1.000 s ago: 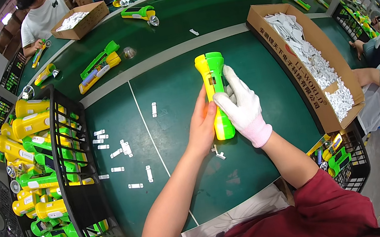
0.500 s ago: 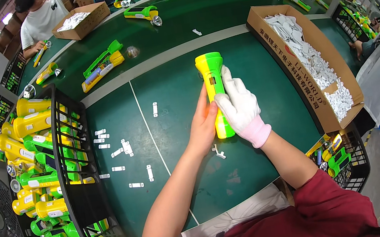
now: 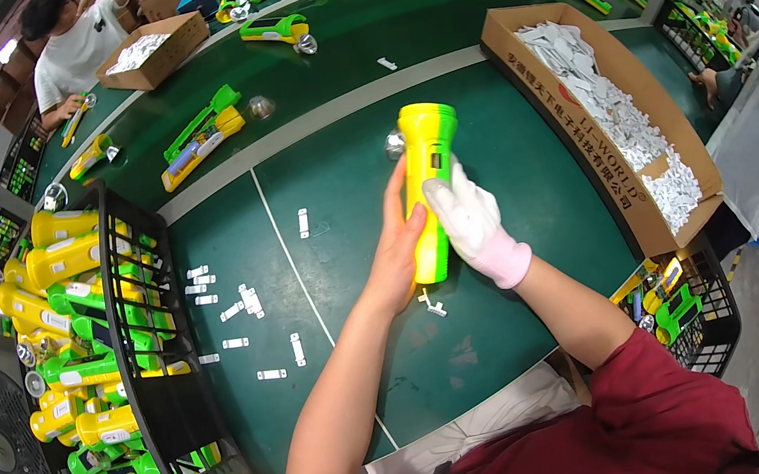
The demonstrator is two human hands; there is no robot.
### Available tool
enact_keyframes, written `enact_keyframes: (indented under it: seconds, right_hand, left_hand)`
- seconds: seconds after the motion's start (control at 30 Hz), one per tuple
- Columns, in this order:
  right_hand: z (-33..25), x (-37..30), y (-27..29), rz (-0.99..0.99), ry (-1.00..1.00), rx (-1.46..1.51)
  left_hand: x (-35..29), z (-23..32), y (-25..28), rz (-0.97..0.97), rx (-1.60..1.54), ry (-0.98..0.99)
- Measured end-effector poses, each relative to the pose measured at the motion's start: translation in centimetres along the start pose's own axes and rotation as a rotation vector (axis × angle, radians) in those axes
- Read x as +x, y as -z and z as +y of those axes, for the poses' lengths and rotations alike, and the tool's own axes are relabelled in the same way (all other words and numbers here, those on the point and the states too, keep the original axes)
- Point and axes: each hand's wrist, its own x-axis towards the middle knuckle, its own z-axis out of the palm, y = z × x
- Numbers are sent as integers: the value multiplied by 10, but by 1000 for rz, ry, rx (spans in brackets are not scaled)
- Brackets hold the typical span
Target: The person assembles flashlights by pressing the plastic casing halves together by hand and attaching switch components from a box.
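Note:
Between my two hands I hold a yellow and green flashlight [image 3: 428, 190], its wide head pointing away from me and tilted a little to the right. My bare left hand [image 3: 397, 249] grips its left side. On the other side my right hand [image 3: 475, 220], in a white glove with a pink cuff, closes around the barrel, its thumb just below the dark switch. A shiny round reflector [image 3: 395, 145] shows beside the flashlight's head; whether it is joined on cannot be seen. Below the tail end lies a small white plastic piece [image 3: 437, 308] on the green table.
Several white plastic strips [image 3: 251, 301] lie scattered on the table's left half. A black crate [image 3: 121, 313] full of flashlights stands at the left, a cardboard box [image 3: 554, 120] of white parts at the right. Beyond runs a green belt [image 3: 330, 73] with flashlight parts; a person sits far left.
The flashlight has turned, its head now leaning right and its tail left. More of the reflector beside it shows. Both hands stay on it, and the whole view has shifted slightly.

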Motion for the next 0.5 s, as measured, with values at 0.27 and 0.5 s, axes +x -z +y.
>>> enact_keyframes:
  seconds: [0.27,0.5]
  right_hand:
    - [-31,9,54,-182,342,-554]
    - [57,145,214,17,-376,-992]
  left_hand:
    - [-5,3,14,166,-96,116]
    - [3,10,3,80,-373,212]
